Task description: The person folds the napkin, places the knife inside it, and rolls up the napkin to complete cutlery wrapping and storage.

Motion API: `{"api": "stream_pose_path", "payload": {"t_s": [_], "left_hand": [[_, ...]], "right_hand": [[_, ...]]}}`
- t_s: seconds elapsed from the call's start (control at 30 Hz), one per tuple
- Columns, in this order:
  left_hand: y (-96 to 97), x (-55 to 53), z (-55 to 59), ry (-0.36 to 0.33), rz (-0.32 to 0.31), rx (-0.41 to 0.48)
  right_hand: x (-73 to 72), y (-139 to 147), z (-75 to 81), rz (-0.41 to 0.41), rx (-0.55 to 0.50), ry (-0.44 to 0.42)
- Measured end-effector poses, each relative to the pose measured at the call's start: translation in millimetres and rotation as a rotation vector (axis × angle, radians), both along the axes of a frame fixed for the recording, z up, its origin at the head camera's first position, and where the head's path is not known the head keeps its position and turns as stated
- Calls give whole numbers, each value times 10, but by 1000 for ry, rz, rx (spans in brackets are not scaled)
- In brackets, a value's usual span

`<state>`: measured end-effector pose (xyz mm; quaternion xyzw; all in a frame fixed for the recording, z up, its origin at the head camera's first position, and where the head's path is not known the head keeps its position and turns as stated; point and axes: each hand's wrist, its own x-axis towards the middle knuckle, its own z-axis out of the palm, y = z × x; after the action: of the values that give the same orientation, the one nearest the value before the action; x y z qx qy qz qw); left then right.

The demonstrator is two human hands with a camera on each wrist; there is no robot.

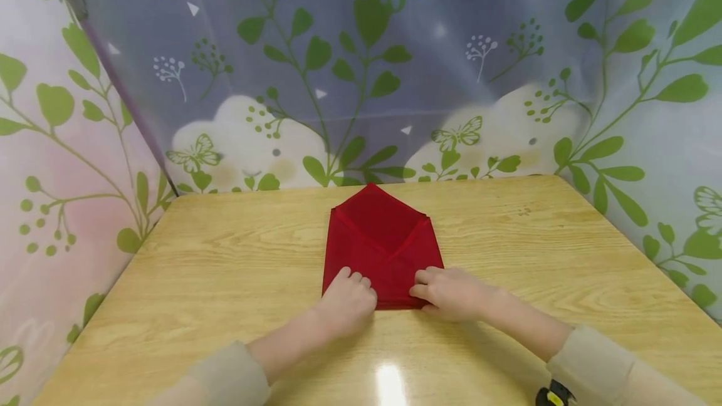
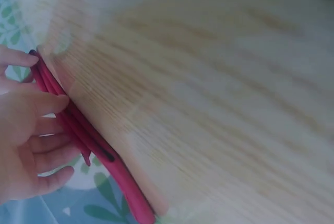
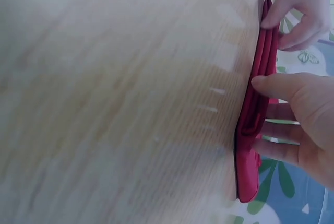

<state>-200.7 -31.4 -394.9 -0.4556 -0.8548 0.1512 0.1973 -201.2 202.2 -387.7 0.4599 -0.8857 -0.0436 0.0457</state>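
While gripped along its near edge by left hand (image 1: 346, 299) and right hand (image 1: 451, 293), lying flat: red folded fabric (image 1: 393, 277)

While resting directly on the wood-grain worktop (image 1: 237, 249), held at both near corners. Gripping the near-left part with the left hand, with fingers bent over the top and with the thumb set against the layered front edge (image 2: 86, 132). Holding the near-right part with the right hand in much the same way, with the thumb on the folded layers and fingers just behind them. Narrow in both grips, with only fabric between thumb and fingers. Cannot tell from the head view where every fingertip ends.

Spread away beyond both hands in an envelope-like shape, with a pointed flap (image 1: 372, 215) at the end farthest from them. Crossed at the middle by a V-shaped edge, pointing back toward the gap between the hands. Stacked in several layers beside the thumbs.

Visible behind the hands, around the forearms: left sleeve (image 1: 231, 374) and right sleeve (image 1: 592, 362), both pale. Near the latter, well behind the right hand: dark object with a yellow patch (image 1: 553, 398), too cut off to name. Between the forearms, behind both hands: bright glare (image 1: 390, 384). Well beyond the hands: printed backdrop (image 1: 451, 67) with green leaves, butterflies and cloud shapes.
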Motion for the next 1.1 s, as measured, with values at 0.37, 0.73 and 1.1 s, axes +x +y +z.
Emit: {"api": "stream_pose_path", "payload": {"t_s": [0.37, 0.73, 1.1], "left_hand": [[126, 65, 30, 48, 65, -115], [143, 18, -53, 57, 55, -81], [161, -48, -56, 73, 41, -88]], "right_hand": [[117, -171, 8, -71, 132, 171], [140, -241, -77, -120, 95, 246], [104, -275, -106, -97, 73, 352]]}}
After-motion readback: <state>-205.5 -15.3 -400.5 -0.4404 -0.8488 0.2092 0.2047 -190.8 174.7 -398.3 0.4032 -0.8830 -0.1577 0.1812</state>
